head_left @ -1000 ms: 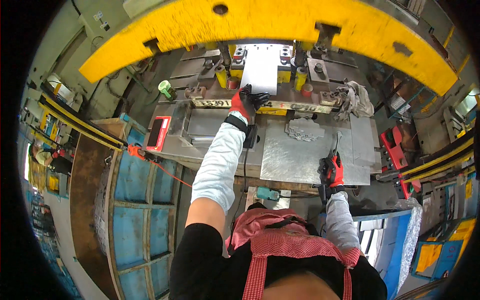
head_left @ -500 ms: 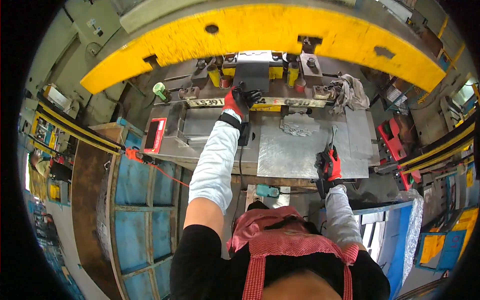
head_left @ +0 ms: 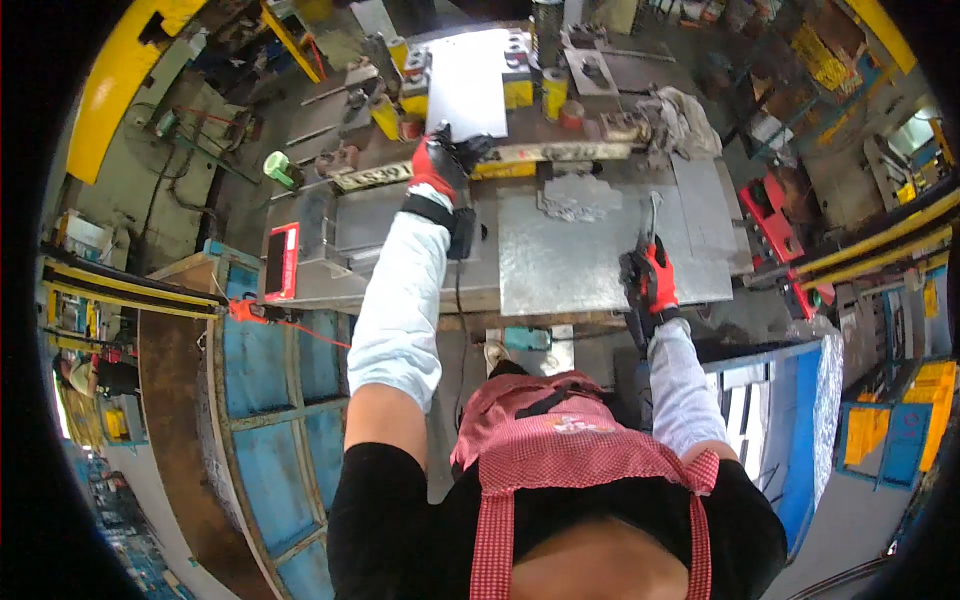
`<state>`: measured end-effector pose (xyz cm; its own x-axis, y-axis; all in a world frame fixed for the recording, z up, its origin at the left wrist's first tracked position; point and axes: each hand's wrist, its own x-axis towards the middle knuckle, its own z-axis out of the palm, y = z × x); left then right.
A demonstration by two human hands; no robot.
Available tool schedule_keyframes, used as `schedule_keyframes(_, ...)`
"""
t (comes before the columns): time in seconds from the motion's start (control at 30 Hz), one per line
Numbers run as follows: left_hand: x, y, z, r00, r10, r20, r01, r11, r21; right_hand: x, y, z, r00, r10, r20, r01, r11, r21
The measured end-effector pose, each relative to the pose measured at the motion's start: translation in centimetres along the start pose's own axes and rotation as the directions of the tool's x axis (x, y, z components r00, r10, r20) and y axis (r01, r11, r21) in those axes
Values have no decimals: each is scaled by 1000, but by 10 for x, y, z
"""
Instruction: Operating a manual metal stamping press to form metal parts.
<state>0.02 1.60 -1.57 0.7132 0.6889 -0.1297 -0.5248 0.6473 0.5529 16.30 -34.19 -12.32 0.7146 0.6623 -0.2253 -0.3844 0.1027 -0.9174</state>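
Note:
My left hand point(head_left: 447, 162), in a red and black glove, is at the near end of a bright metal sheet point(head_left: 468, 85) lying on the die. Its thumb and fingers look apart; whether they touch the sheet is hard to make out. My right hand point(head_left: 650, 278), gloved alike, is closed around a slim metal hand tool point(head_left: 655, 210) that points away from me over a large flat metal plate point(head_left: 560, 265). Beyond that plate's middle lies a small stack of cut metal pieces point(head_left: 578, 198).
Yellow posts point(head_left: 553, 92) and bolted clamps flank the die. A grey rag point(head_left: 688, 122) lies at its right end. On the left are a green cup-like object point(head_left: 280, 168) and a red-framed dark panel point(head_left: 283, 262). A blue-panelled frame point(head_left: 260, 365) stands nearer on the left.
The yellow beam no longer spans the view over the die. The sheet on the die now looks bright instead of dark. My left hand stays near its near end; my right keeps its tool.

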Motion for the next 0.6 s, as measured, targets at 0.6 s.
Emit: schedule_keyframes(0.6, -14, -2, 13, 995, -95, -27, 95, 995, 0, 160, -153, 265, 740, -228, 633, 486, 832, -268)
